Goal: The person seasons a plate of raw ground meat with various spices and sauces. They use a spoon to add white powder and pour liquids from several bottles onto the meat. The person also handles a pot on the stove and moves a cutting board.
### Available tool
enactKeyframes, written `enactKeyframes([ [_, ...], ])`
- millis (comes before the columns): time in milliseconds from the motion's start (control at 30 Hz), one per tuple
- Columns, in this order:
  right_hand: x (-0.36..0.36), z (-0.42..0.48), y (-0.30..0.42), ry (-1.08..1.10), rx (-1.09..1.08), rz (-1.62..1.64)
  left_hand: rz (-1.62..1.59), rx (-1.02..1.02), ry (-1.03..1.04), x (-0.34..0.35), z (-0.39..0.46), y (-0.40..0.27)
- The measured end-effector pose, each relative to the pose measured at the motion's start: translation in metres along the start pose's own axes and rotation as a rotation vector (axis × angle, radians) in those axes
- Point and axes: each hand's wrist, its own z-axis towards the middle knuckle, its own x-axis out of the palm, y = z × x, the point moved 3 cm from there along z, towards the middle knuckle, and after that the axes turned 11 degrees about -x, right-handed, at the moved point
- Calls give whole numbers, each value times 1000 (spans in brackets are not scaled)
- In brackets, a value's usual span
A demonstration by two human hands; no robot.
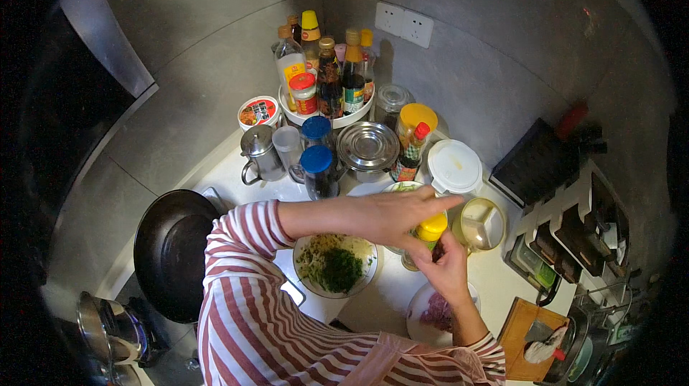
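My right hand [452, 267] grips a small seasoning jar with a yellow cap [432, 227]; much of its body is hidden by my fingers. My left hand [390, 219] reaches across from the left, its thumb and forefinger spread around the cap. Whether those fingers press on it is unclear. Below my left wrist stands a white bowl [372, 273] with chopped green herbs [342, 270] and pale minced bits. A white plate [417, 318] of raw reddish meat [437, 311] lies under my right forearm, partly covered.
A black frying pan [172, 257] and a steel pot [110, 327] stand left. Behind are sauce bottles on a round white tray [344, 121], blue-lidded jugs [316, 160] and a steel lidded pot [368, 146]. Right are a divided container [480, 223], knife block [530, 162] and wooden board [517, 327].
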Motion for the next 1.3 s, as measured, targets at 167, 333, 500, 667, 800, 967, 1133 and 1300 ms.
enactKeyframes([
  [167,1,-1,-17,-154,-68,112,311,-477,-181,-44,38,83],
  [333,-10,3,-11,-177,-89,128,698,-703,-44,-52,79,212],
  [500,-25,-2,-20,-220,-26,108,614,-891,-21,-52,88,242],
  [667,-24,7,-12,-173,-7,133,616,-904,-80,-54,82,264],
  [800,-25,4,-18,-141,-98,52,554,-985,-176,-83,56,232],
  [967,-23,3,-13,-220,3,146,797,-1241,-278,-152,-37,235],
  [1133,-19,7,-14,-185,-15,122,794,-1102,-356,-158,-92,328],
  [1300,-17,6,-17,-203,12,154,596,-1114,-393,-139,-84,344],
])
